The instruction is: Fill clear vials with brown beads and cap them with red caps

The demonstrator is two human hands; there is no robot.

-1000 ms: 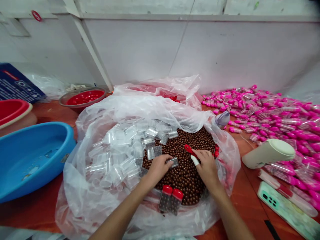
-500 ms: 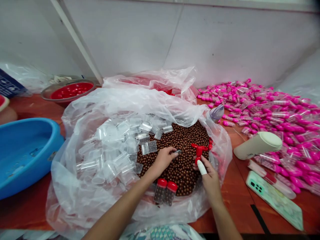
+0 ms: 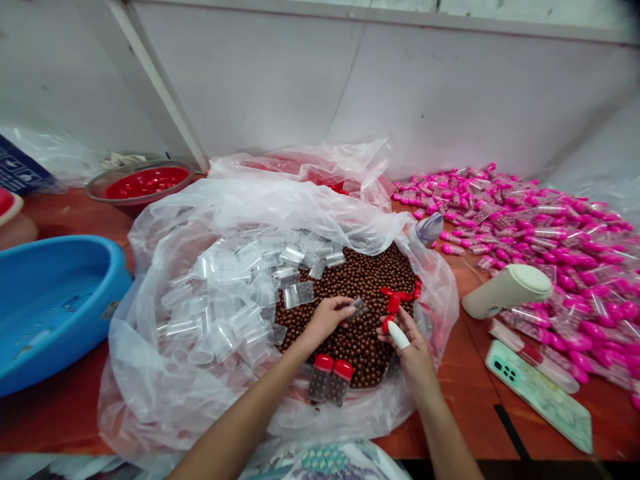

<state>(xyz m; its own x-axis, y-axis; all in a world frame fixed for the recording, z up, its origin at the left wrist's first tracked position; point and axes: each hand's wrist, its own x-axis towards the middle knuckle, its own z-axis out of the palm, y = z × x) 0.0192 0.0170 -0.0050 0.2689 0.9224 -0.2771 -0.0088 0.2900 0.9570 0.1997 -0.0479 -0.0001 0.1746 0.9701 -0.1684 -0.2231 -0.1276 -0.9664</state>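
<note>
My left hand (image 3: pixel 326 321) pinches a small clear plastic tube (image 3: pixel 359 307) just above a heap of brown beads (image 3: pixel 373 277). To its right, my right hand (image 3: pixel 411 350), one finger wrapped in a white cover (image 3: pixel 399 335), holds red caps (image 3: pixel 393 305) between the fingertips. More red caps lie at the right edge of the beads. Two filled tubes with red caps (image 3: pixel 331 379) lie side by side near my left wrist. Loose clear tubes (image 3: pixel 225 293) pile up left of the beads, all on a crumpled clear plastic sheet (image 3: pixel 150 373).
A blue basin (image 3: pixel 107 280) stands at left, and a bowl of red pieces (image 3: pixel 140 183) behind it. On the right are a pale tumbler (image 3: pixel 505 291), a phone (image 3: pixel 540 393) and a large heap of pink-ended tubes (image 3: pixel 555 233). A wall (image 3: pixel 260 80) closes off the back.
The tube in my left hand has tilted and shows more of its clear side. My right hand has shifted slightly left with the red caps, which have turned in its fingers.
</note>
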